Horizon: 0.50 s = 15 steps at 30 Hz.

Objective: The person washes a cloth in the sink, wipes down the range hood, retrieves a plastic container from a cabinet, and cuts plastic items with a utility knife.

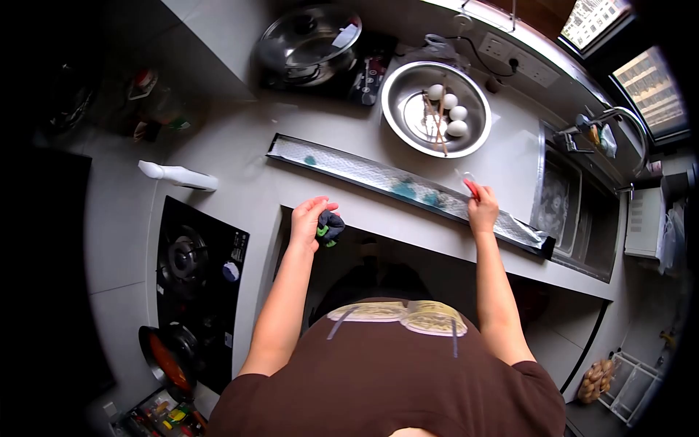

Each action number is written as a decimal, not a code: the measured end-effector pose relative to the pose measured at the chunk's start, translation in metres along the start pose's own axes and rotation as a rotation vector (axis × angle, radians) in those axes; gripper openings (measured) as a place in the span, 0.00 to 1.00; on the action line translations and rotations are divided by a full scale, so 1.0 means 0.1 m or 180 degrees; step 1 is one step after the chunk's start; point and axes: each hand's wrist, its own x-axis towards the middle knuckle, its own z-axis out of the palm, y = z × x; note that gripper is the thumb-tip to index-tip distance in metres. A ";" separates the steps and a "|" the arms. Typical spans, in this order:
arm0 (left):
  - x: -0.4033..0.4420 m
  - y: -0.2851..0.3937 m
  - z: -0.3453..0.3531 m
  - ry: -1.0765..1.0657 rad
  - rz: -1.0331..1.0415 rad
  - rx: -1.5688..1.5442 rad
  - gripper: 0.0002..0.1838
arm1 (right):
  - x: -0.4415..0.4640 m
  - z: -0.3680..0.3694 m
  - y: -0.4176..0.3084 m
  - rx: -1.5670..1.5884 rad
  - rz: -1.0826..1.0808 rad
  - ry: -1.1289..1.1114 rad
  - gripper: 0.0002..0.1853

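Note:
My left hand (309,218) is closed on a dark grey, cloth-like bundle (331,227) with bright green parts, just in front of the counter edge. My right hand (483,211) pinches a small red-handled tool (472,189); its pale far end is too blurred to name. That hand is over the right part of a long, narrow black-edged strip (357,171). Silvery, textured material with teal patches covers the strip's upper face. It lies slantwise along the counter, its right end close to the sink.
Behind the strip stands a steel basin (393,120) with several eggs (456,128) and chopsticks (435,116). A lidded pot (309,51) is at the back left. A gas hob (186,255) and a pan (169,360) lie left; the sink (582,218) is right.

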 end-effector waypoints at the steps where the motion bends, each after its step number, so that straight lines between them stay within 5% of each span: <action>1: 0.07 0.00 -0.08 0.0021 0.0025 0.0075 0.14 | -0.01 -0.02 -0.02 -0.0009 -0.0028 0.0067 0.18; 15: 0.61 0.13 -0.20 0.0148 0.0272 0.0505 0.09 | -0.27 -0.39 0.34 -0.0165 0.0830 0.0460 0.11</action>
